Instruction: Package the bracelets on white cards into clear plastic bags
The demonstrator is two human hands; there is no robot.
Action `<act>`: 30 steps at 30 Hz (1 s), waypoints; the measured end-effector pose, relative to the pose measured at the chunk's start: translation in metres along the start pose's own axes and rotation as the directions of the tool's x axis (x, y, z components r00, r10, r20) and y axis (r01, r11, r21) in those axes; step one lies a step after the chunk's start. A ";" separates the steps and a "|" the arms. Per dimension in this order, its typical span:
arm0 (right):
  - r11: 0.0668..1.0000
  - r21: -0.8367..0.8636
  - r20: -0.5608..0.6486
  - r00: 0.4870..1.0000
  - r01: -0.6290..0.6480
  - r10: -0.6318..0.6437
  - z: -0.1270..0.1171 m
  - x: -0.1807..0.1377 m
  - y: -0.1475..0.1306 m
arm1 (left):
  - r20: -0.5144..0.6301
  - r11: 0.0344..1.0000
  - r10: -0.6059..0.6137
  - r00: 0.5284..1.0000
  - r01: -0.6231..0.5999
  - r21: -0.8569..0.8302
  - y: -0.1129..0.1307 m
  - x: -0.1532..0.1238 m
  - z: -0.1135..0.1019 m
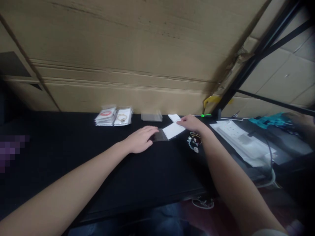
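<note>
On the black table, a clear plastic bag (161, 135) lies flat, its left end under the fingers of my left hand (140, 139). That hand rests palm down with its fingers stretched out. My right hand (191, 124) pinches a white card (173, 130) by its right end. The card's left edge lies over the right end of the bag; whether it is inside cannot be told. Just behind it, another white card (174, 117) lies on the table. Below my right wrist sits a small heap of beaded bracelets (194, 143).
Packed bracelets (106, 117) stand in two stacks at the back left. Clear bags (151, 116) lie by the cardboard wall (128, 95). White sheets (242, 141) and a black metal frame (232, 88) are at the right, near another person's blurred hand (304, 126).
</note>
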State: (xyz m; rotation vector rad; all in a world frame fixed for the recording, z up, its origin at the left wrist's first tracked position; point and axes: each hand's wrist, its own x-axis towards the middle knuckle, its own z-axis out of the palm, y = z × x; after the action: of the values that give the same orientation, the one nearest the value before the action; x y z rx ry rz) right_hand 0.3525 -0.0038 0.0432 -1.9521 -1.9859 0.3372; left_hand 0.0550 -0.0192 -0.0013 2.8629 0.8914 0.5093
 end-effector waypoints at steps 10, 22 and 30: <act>0.997 -0.061 0.082 0.995 -0.044 0.049 -0.003 0.000 0.008 | -0.003 0.997 -0.013 1.000 0.013 -0.079 -0.002 0.002 0.006; 0.998 0.045 -0.005 0.999 -0.042 0.042 0.013 0.005 0.007 | -0.003 0.993 -0.018 1.000 0.018 -0.119 -0.003 0.002 0.004; 0.999 0.020 0.003 0.999 -0.050 0.050 0.023 0.003 -0.010 | -0.014 0.991 -0.033 0.999 0.031 -0.130 -0.004 0.001 0.003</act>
State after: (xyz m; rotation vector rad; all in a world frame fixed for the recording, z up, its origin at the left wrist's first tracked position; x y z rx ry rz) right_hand 0.3341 0.0009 0.0259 -1.9923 -1.9307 0.3710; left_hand 0.0549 -0.0152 -0.0047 2.7275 0.8717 0.5659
